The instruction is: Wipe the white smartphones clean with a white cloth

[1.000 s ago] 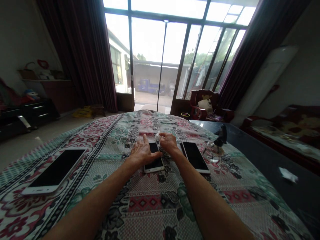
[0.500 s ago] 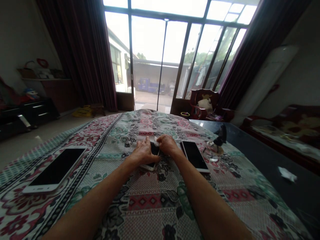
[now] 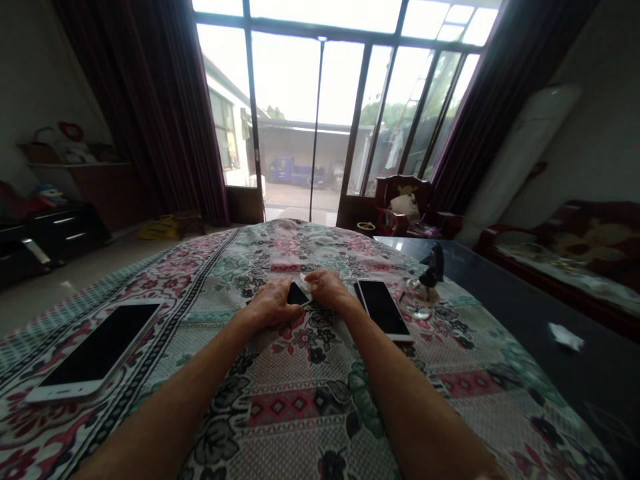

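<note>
Between my hands is a smartphone (image 3: 298,294) with a dark screen, partly hidden by my fingers. My left hand (image 3: 273,301) grips it along its left side, thumb at the near edge. At the phone's far right end, my right hand (image 3: 327,288) pinches a white tissue (image 3: 305,280) against it. To the right lies a second white smartphone (image 3: 383,309), screen up. Beside that stands a clear spray bottle (image 3: 421,293) with a black trigger head. A third white smartphone (image 3: 100,350) rests face up at the left.
A patterned tablecloth (image 3: 290,407) covers the table. A dark glossy tabletop (image 3: 500,320) adjoins on the right, with a crumpled white tissue (image 3: 566,337) on it. Beyond are a wooden armchair (image 3: 400,207) and glass doors (image 3: 285,133).
The phone between my hands has turned, its near end swinging left under my left hand, and less of it shows. My right hand stays at its far end. The view has shifted slightly right.
</note>
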Demonstrator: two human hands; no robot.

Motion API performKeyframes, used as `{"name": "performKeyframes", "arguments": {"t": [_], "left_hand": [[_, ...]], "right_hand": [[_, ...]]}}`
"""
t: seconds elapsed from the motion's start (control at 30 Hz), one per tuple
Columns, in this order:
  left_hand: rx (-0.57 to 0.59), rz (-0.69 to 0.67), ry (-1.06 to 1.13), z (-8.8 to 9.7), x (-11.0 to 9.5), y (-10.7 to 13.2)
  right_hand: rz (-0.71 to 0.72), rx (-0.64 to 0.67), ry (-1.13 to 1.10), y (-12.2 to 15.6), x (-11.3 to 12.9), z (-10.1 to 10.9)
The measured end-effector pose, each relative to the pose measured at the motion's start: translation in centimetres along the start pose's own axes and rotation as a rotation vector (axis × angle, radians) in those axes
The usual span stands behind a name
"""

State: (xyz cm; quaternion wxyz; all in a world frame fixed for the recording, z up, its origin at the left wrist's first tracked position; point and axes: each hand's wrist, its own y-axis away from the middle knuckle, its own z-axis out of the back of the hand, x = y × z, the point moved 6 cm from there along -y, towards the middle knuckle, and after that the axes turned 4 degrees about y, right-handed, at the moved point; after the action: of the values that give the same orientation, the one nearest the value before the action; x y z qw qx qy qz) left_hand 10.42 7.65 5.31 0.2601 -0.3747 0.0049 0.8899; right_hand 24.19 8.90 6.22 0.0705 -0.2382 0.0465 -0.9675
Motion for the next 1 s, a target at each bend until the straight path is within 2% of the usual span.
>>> {"name": "performKeyframes", "arguments": {"t": [0.13, 0.3, 0.4, 0.5, 0.6, 0.73, 0.87, 1.0], "left_hand": [[0.015, -0.009, -0.033, 0.5, 0.0, 0.1], [-0.019, -0.056, -0.013, 2.7, 0.1, 0.3], [0.043, -0.049, 0.077, 3.6, 0.3, 0.4], [0.101, -0.017, 0.212, 4.2, 0.7, 0.5], [0.119, -0.009, 0.306, 4.5, 0.8, 0.6], [0.108, -0.013, 0.366, 4.9, 1.0, 0.8], [0.091, -0.009, 0.392, 5.1, 1.3, 0.9], [0.026, 0.032, 0.4, 5.7, 1.9, 0.8]], "right_hand": [[0.001, 0.09, -0.033, 0.4, 0.0, -0.2], [-0.088, 0.196, -0.274, 0.8, -0.4, 0.4], [-0.128, 0.069, -0.505, 0.4, -0.5, 1.2], [-0.086, -0.065, -0.796, 0.0, -0.4, 1.7], [-0.038, -0.078, -0.912, -0.3, 0.0, 1.6], [-0.013, -0.046, -0.914, -0.1, 0.8, 1.1], [0.032, -0.114, -0.761, 0.3, 1.7, 1.4], [0.091, -0.137, -0.679, 1.0, 2.6, 2.1]]}}
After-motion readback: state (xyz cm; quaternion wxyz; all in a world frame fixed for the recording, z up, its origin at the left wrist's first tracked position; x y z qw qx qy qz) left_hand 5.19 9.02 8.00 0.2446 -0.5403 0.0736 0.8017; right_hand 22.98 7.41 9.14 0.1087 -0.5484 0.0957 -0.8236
